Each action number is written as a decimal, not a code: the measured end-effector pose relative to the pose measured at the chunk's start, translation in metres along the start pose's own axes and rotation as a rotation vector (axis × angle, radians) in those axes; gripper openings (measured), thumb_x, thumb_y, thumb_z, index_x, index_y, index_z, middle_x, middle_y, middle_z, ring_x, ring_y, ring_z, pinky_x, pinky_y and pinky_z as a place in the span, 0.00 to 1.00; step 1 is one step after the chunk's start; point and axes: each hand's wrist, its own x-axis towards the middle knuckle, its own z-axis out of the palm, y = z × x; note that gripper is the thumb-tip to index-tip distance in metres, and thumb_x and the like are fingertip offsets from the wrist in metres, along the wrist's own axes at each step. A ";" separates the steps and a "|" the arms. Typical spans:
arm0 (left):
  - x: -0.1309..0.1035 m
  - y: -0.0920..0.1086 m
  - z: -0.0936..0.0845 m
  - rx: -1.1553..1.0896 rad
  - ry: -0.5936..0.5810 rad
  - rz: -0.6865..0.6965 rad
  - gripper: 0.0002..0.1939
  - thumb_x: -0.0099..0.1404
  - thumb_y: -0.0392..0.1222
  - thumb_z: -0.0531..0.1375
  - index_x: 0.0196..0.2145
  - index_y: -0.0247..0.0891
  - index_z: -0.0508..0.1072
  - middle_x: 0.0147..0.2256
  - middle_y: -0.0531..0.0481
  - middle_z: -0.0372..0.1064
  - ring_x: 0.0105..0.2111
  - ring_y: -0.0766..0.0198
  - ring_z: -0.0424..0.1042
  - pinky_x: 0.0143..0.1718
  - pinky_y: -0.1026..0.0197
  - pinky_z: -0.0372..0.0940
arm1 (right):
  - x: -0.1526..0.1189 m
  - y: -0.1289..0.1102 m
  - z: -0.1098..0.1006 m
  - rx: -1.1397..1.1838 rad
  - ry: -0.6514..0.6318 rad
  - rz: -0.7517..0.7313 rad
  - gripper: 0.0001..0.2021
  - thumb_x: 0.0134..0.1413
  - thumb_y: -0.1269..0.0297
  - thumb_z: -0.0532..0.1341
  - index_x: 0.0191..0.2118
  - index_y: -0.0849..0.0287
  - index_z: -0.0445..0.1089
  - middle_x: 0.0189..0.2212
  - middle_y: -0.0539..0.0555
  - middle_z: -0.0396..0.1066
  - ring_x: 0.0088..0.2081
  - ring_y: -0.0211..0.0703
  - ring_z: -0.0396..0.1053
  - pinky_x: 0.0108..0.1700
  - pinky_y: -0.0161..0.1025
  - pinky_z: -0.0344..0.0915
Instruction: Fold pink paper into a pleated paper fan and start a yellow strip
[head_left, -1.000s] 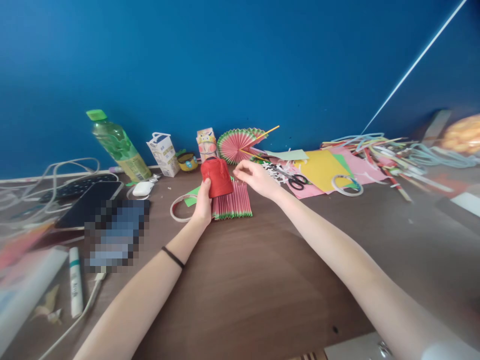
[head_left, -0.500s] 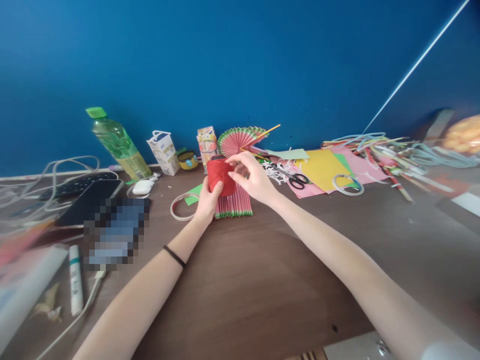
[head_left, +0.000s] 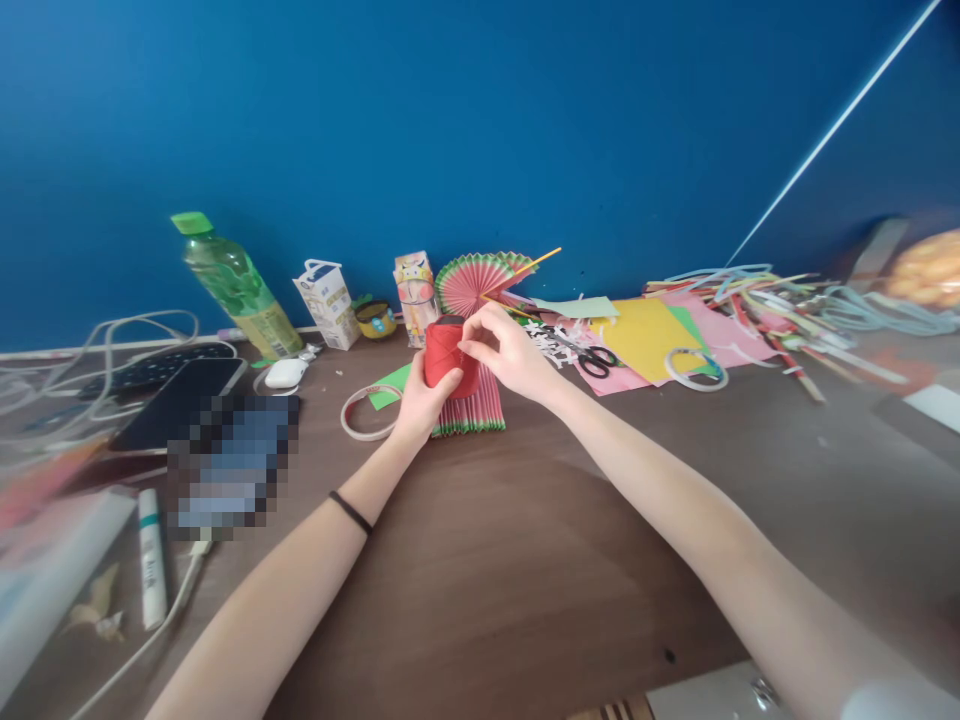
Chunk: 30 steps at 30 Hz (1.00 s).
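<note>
The left hand (head_left: 426, 400) is gripping the red spool (head_left: 450, 362) above the near fan (head_left: 472, 410), the right hand (head_left: 510, 352) bending its fingers at the spool's right side.

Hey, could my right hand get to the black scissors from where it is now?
Probably yes. Your right hand is at the red thread spool, and the scissors' handles lie uncovered just to its right. Only white paper scraps crowd the blades.
</note>
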 end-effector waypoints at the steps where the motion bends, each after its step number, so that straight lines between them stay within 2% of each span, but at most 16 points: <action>1: 0.000 0.000 0.000 -0.006 0.006 -0.004 0.37 0.42 0.62 0.64 0.44 0.36 0.64 0.43 0.41 0.69 0.44 0.50 0.69 0.46 0.50 0.64 | 0.001 0.001 -0.001 0.048 0.002 0.026 0.05 0.54 0.67 0.58 0.30 0.58 0.60 0.30 0.49 0.59 0.32 0.36 0.62 0.36 0.37 0.62; 6: 0.000 0.000 0.001 -0.020 0.031 -0.015 0.36 0.42 0.62 0.64 0.43 0.36 0.65 0.42 0.42 0.70 0.44 0.50 0.69 0.46 0.50 0.64 | 0.003 0.005 -0.003 0.336 -0.030 0.111 0.12 0.53 0.56 0.60 0.31 0.58 0.59 0.32 0.50 0.64 0.28 0.33 0.64 0.35 0.37 0.64; 12: -0.001 0.001 0.001 -0.023 0.031 -0.017 0.32 0.44 0.59 0.65 0.42 0.37 0.66 0.41 0.42 0.70 0.44 0.48 0.69 0.46 0.49 0.63 | 0.002 -0.003 -0.006 0.402 -0.058 0.162 0.13 0.51 0.55 0.61 0.31 0.58 0.58 0.27 0.48 0.66 0.27 0.33 0.64 0.34 0.36 0.65; 17: 0.000 -0.002 0.001 -0.026 0.037 -0.026 0.31 0.45 0.58 0.65 0.42 0.37 0.66 0.41 0.43 0.70 0.44 0.50 0.69 0.46 0.50 0.63 | 0.003 -0.007 -0.012 0.336 -0.042 0.162 0.06 0.52 0.64 0.60 0.33 0.59 0.62 0.26 0.48 0.66 0.29 0.33 0.65 0.34 0.34 0.64; 20: 0.000 -0.004 0.000 -0.020 0.044 -0.029 0.31 0.44 0.58 0.65 0.42 0.37 0.66 0.40 0.44 0.70 0.43 0.51 0.69 0.47 0.50 0.63 | 0.003 -0.008 -0.017 0.317 -0.135 0.147 0.04 0.56 0.65 0.56 0.36 0.59 0.63 0.22 0.47 0.67 0.25 0.33 0.66 0.32 0.34 0.63; 22: 0.000 -0.005 0.000 -0.013 0.042 -0.023 0.32 0.44 0.58 0.65 0.42 0.37 0.65 0.40 0.44 0.69 0.43 0.51 0.69 0.47 0.49 0.62 | 0.002 -0.010 -0.020 0.270 -0.223 0.179 0.05 0.58 0.65 0.53 0.37 0.59 0.63 0.16 0.45 0.64 0.20 0.33 0.64 0.28 0.34 0.61; 24: 0.001 -0.005 0.000 0.000 0.040 -0.018 0.32 0.45 0.58 0.65 0.43 0.36 0.65 0.41 0.43 0.69 0.43 0.51 0.68 0.47 0.49 0.62 | 0.001 -0.012 -0.020 0.195 -0.258 0.220 0.05 0.58 0.64 0.53 0.36 0.59 0.63 0.12 0.43 0.61 0.15 0.32 0.60 0.24 0.33 0.59; 27: 0.000 -0.004 0.001 0.031 0.045 -0.014 0.33 0.44 0.57 0.65 0.43 0.36 0.64 0.42 0.43 0.68 0.44 0.51 0.68 0.47 0.49 0.62 | -0.001 -0.014 -0.016 0.056 -0.201 0.250 0.07 0.58 0.61 0.55 0.33 0.58 0.62 0.11 0.42 0.58 0.14 0.31 0.57 0.22 0.33 0.54; 30: -0.002 -0.001 0.001 0.083 0.050 0.020 0.32 0.46 0.56 0.65 0.45 0.37 0.63 0.44 0.43 0.67 0.45 0.52 0.67 0.47 0.50 0.61 | -0.003 -0.014 -0.005 -0.182 -0.133 0.223 0.09 0.54 0.59 0.58 0.29 0.58 0.60 0.13 0.43 0.59 0.16 0.32 0.57 0.24 0.34 0.51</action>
